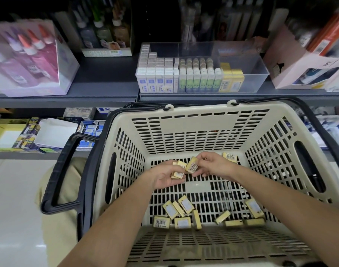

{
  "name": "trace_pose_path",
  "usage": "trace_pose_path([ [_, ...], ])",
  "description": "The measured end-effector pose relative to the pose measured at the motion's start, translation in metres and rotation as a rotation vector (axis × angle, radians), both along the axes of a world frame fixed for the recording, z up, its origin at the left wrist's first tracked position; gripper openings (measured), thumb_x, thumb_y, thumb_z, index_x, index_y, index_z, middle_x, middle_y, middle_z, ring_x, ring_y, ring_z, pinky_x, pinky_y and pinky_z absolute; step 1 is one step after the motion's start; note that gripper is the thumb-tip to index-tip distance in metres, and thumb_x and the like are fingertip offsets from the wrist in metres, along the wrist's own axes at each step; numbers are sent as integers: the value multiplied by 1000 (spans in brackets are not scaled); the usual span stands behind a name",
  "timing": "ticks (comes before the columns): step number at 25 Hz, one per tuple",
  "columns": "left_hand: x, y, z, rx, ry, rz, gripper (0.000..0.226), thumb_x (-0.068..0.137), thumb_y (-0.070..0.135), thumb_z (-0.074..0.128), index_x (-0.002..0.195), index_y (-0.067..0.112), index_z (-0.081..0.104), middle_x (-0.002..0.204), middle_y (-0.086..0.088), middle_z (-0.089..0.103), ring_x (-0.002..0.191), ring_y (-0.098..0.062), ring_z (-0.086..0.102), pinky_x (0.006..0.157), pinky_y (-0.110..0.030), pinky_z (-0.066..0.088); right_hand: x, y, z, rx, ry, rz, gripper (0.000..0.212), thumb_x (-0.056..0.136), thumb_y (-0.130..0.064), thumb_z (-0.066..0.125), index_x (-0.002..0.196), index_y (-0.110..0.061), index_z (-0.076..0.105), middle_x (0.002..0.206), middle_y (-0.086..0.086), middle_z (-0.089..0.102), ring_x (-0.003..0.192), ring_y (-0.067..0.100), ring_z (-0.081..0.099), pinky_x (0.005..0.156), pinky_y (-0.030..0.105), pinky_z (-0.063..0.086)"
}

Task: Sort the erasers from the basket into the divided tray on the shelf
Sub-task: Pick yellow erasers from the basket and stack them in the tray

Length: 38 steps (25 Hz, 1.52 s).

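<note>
Both hands are down inside a beige slotted basket (pixel 193 120) with black handles. My left hand (pixel 165 177) cups a small stack of yellow erasers (pixel 178 171). My right hand (pixel 213 165) pinches one yellow eraser (pixel 192 164), barcode side up, right beside that stack. Several more yellow erasers lie loose on the basket floor (pixel 179 211), and one sits at the far corner (pixel 230 157). On the shelf above stands the clear divided tray (pixel 261 74), holding white-blue erasers at left, green ones in the middle and a few yellow ones (pixel 231 79); its right part is bare.
A pink box of glue bottles (pixel 28 56) stands on the shelf at left, a white box (pixel 303 70) at right of the tray. The lower shelf holds notepads and packets (pixel 55 135). A basket handle (pixel 62 170) hangs out to the left over pale floor.
</note>
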State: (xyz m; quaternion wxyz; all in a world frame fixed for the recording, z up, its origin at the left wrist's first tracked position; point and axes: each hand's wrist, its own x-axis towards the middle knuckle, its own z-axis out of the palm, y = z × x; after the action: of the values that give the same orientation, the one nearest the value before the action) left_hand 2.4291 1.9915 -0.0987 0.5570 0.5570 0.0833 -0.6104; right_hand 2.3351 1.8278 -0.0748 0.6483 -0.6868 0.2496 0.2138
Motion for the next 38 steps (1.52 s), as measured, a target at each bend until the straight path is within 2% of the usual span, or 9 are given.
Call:
trace_pose_path([
  [6,3,1,0,-77,6,-82,32,87,29,64,113,12,60,100,-4,67,93,-14,61,81,-28,52,5,1,3,-80,-80,65,14,94,-11,52,103,-4,59,83,5,67,68,5,63,61,16,49],
  [9,0,0,-2,-92,35,-57,52,74,22,75,120,9,55,95,-3,68,85,-13,66,76,-29,54,7,4,2,-19,-121,-11,11,89,-4,57,100,-7,56,80,8,66,71,12,65,69,21,53],
  [12,2,2,-6,-13,-44,56,41,72,11,78,107,12,57,85,-2,68,80,-13,66,70,-28,55,5,6,-3,-61,-67,-35,16,90,-9,57,106,-10,57,86,8,68,78,15,66,74,25,55],
  [17,9,11,-10,93,-97,155,37,73,10,78,103,15,56,94,-5,63,90,-17,61,74,-31,54,-18,37,-30,-620,19,764,43,86,-25,62,127,-23,51,124,-1,53,113,17,54,98,34,46],
  [20,6,9,-7,85,-86,104,40,74,9,77,107,13,56,96,-4,62,91,-16,59,74,-31,53,-23,49,-37,-786,-10,966,48,83,-27,65,127,-26,46,126,1,44,109,21,53,93,39,48],
  [24,6,9,-7,77,-62,116,45,76,3,74,115,8,53,100,-7,62,96,-17,59,76,-31,54,-18,43,-31,-486,66,669,21,81,-19,69,94,-24,53,103,0,60,96,19,60,86,34,52],
  [28,7,10,-8,93,-81,120,51,76,-1,73,121,6,51,113,-11,60,107,-22,57,80,-32,54,-6,14,-18,-390,18,338,27,86,-22,64,112,-24,56,84,3,67,71,12,62,60,22,47],
  [32,4,6,-5,42,-54,59,56,70,4,78,121,9,53,108,-8,64,103,-19,62,81,-33,54,3,-1,-9,-244,-23,44,26,80,-26,71,97,-10,61,65,2,66,51,8,58,52,21,47],
  [38,2,3,3,-104,59,-15,57,68,14,76,121,7,55,102,-9,70,99,-21,67,77,-33,56,9,12,-8,-455,9,-4,44,72,-56,68,73,-15,50,48,-2,64,41,5,59,40,18,43],
])
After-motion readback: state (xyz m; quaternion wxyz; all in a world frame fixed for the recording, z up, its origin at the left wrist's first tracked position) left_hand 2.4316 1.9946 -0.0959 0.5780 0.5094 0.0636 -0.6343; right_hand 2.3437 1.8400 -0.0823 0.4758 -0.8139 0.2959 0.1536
